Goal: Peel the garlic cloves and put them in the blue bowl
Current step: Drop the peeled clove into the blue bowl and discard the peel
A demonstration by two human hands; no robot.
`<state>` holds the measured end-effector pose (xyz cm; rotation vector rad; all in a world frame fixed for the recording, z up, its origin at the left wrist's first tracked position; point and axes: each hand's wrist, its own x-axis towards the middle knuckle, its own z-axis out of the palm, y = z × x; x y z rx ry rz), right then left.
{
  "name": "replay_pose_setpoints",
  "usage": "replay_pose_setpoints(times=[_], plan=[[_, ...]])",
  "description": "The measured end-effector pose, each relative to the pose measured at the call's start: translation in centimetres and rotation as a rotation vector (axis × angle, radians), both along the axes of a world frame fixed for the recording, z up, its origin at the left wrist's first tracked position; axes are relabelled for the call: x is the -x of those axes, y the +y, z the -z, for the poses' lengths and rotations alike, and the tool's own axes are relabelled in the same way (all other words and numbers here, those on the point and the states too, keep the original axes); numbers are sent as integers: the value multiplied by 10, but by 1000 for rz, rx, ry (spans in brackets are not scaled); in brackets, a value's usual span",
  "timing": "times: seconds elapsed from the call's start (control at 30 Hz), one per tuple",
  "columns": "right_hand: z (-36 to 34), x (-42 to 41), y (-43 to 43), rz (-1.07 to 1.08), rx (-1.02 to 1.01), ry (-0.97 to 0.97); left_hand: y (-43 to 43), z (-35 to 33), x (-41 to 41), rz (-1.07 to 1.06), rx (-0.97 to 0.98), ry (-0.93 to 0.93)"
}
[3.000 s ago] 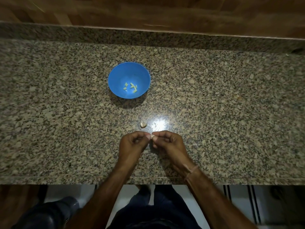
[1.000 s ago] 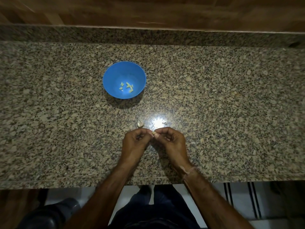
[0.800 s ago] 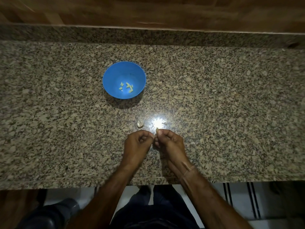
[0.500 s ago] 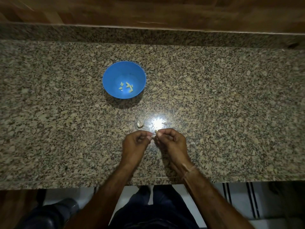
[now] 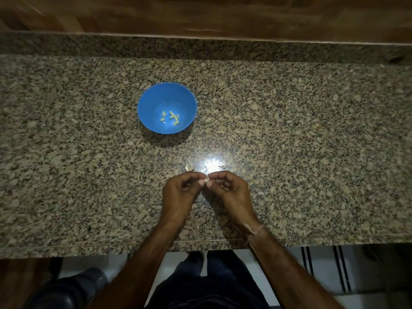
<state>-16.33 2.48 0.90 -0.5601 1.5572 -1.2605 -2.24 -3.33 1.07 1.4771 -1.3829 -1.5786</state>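
Fingers [image 5: 201, 183] of left hand [image 5: 178, 194] and right hand [image 5: 230, 192] pinch one light, likely slippery garlic clove [image 5: 207, 180] by its ends.

Just beyond the gripped garlic clove [image 5: 207, 180], a pale garlic piece [image 5: 188, 167] and a scrap [image 5: 221, 167] are lying; the blue bowl [image 5: 151, 101] is standing farther beyond-left; open counter [image 5: 312, 175] is stretching sideways.

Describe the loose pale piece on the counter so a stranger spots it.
From the blue bowl on the granite counter, come toward the near edge. The pale piece lies just beyond the left hand, left of the glare, bigger than the scrap right of it.
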Motion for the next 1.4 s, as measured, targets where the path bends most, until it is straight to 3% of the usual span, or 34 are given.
replay_pose_setpoints(times=[0.13, 0.3, 0.6, 0.97, 1.03, 1.17, 1.4], plan=[[2, 0, -2, -36, -22, -30, 0, 1, -3, -9, -21, 40], [-2, -5, -5, 74, -81, -243, -1, 1, -2, -73, -125, 139], [1, -11, -8, 128, -111, -367, -6, -1, 4, -163, -220, 243], [11, -8, -9, 209, -176, -733, 0, 5, 15, -153, -285, 225], [10, -4, -12, 228, -188, -706, 5, 9, 14, -121, -255, 157], [8, 2, -10, 176, -174, -465, 9, 19, 8, -85, -142, -8], [9, 0, 0, 26, 28, -166, 3, 9, 9, -68, -152, 76]])
